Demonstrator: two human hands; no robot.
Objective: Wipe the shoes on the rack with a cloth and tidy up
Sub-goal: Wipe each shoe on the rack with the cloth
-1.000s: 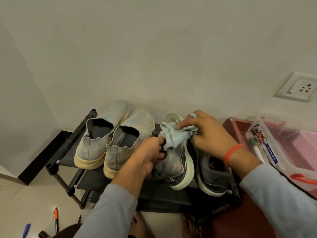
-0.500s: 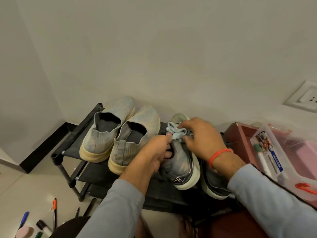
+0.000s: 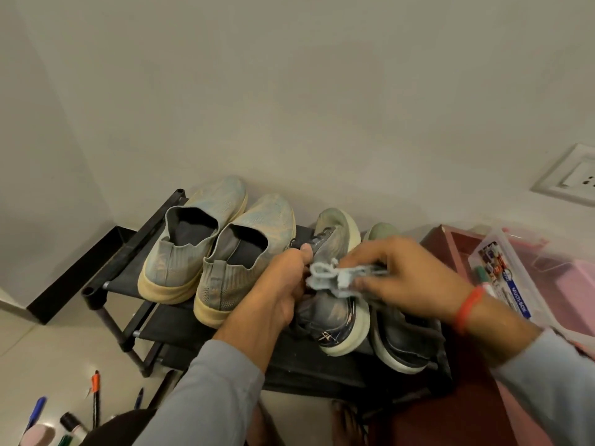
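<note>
A black shoe rack (image 3: 106, 268) holds two pairs of shoes on its top shelf. On the left stand two light blue knit slip-ons (image 3: 193, 243). On the right sit two grey sneakers with white soles, one (image 3: 335, 304) tilted on its side, the other (image 3: 399, 342) beside it. My left hand (image 3: 283, 284) grips the tilted sneaker at its opening. My right hand (image 3: 402, 278) presses a bunched pale blue cloth (image 3: 331, 278) against the sneaker's middle. An orange band circles my right wrist.
A dark red tray (image 3: 450, 249) with a clear plastic box (image 3: 502, 272) of markers stands right of the rack. Pens and markers (image 3: 95, 394) lie on the floor at the lower left. A wall socket (image 3: 573, 178) is at the right. My bare feet show below the rack.
My right hand slid the cloth from the sneaker's toe back toward its middle, so the toe now shows. The cloth is more bunched. My left hand kept its grip.
</note>
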